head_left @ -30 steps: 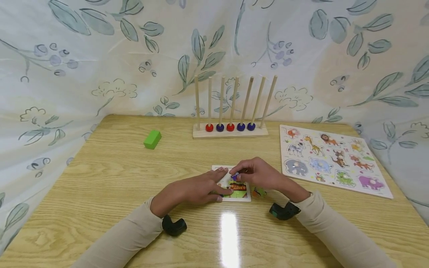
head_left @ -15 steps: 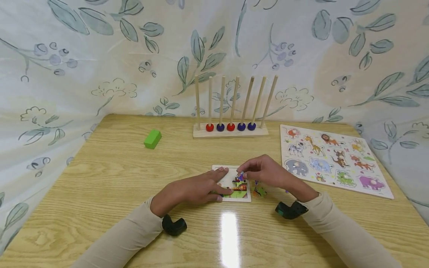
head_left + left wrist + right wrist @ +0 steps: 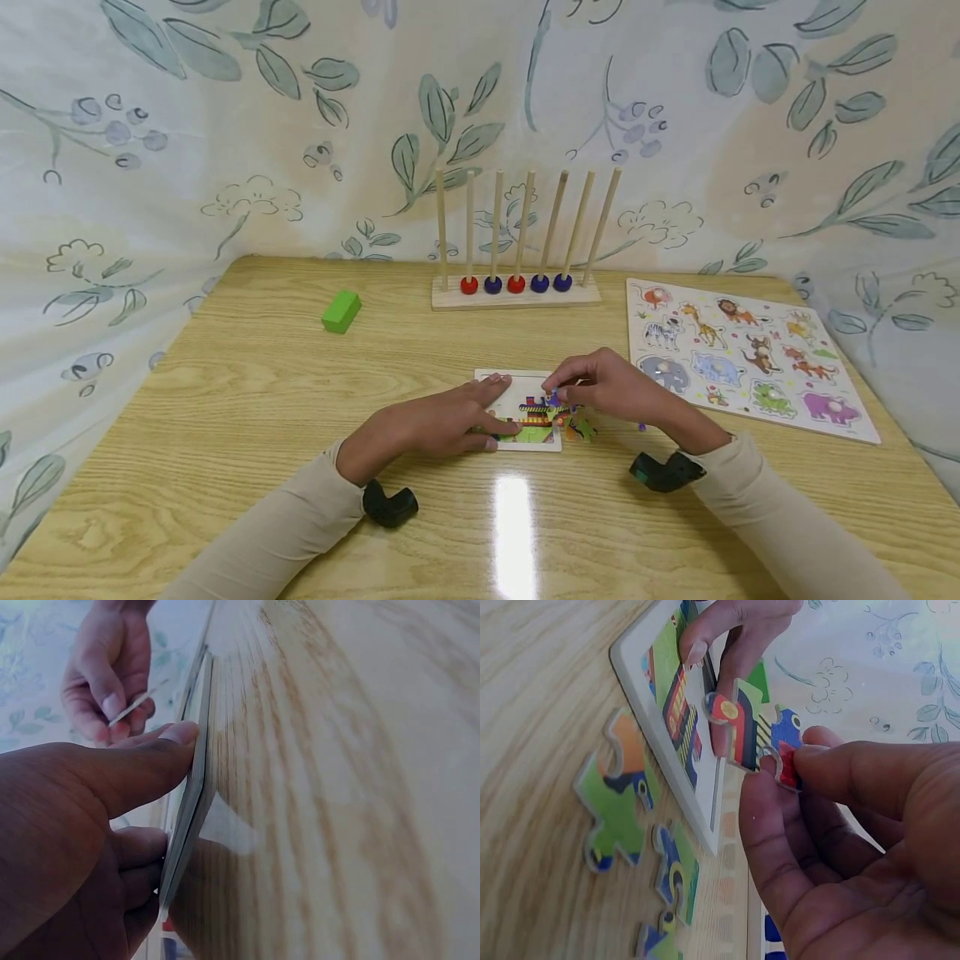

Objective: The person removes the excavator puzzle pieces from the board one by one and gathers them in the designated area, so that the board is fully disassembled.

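My left hand [image 3: 446, 423] lies across the left part of a small white puzzle tray [image 3: 517, 380], its fingers spread over it. In the left wrist view the thumb touches the tray's edge [image 3: 196, 780]. My right hand [image 3: 613, 387] pinches a jigsaw piece [image 3: 742, 735] between thumb and fingers, raised and tilted above the tray's right side. Red, black, yellow and blue show on that piece. Fitted pieces [image 3: 676, 709] form part of a colourful picture in the tray. Loose jigsaw pieces [image 3: 615, 810] lie on the table just right of it, partly hidden by my right hand in the head view.
A wooden peg rack [image 3: 517, 298] with red and blue beads stands at the back of the table. To its left lies a green block [image 3: 342, 312]. An animal knob-puzzle board [image 3: 742, 358] occupies the right side. Patterned cloth [image 3: 300, 167] hangs behind the table.
My right hand has shifted to the right with the jigsaw piece, from over the tray's middle to its right side, uncovering more of the picture. My left hand has stayed in place.
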The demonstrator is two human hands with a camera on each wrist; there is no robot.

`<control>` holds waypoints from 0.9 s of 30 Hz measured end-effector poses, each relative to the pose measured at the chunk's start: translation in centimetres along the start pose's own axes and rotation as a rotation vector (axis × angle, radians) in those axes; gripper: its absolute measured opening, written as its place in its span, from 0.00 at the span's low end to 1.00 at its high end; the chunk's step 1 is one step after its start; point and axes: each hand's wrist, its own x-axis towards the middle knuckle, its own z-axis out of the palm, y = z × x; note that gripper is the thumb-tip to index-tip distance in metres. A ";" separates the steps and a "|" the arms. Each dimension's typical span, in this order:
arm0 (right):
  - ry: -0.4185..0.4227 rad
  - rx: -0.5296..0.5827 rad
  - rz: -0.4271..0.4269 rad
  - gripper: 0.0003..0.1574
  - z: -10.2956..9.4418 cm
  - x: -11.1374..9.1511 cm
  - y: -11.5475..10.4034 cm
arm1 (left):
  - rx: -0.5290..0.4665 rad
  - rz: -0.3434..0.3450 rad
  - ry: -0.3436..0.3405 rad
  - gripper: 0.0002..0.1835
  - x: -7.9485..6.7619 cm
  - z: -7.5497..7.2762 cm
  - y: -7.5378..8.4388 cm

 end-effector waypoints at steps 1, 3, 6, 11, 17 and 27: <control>0.001 -0.007 0.000 0.12 -0.1 -0.1 0.1 | 0.000 -0.003 -0.001 0.22 0.0 0.0 0.0; 0.005 -0.019 -0.002 0.12 -0.2 -0.4 0.2 | -0.001 -0.010 -0.001 0.22 0.0 0.1 0.0; 0.009 -0.034 0.008 0.12 -0.4 -0.8 0.3 | -0.002 -0.017 -0.002 0.23 0.1 0.2 0.0; 0.019 -0.056 0.025 0.12 -1.0 -1.5 0.6 | -0.006 -0.018 0.002 0.23 0.0 0.3 0.0; 0.017 -0.087 0.032 0.12 -1.7 -2.4 1.0 | -0.002 -0.002 0.011 0.23 0.0 0.4 0.0; -0.022 -0.064 0.052 0.12 -2.0 -3.5 1.6 | -0.006 0.001 0.017 0.23 0.0 0.5 0.1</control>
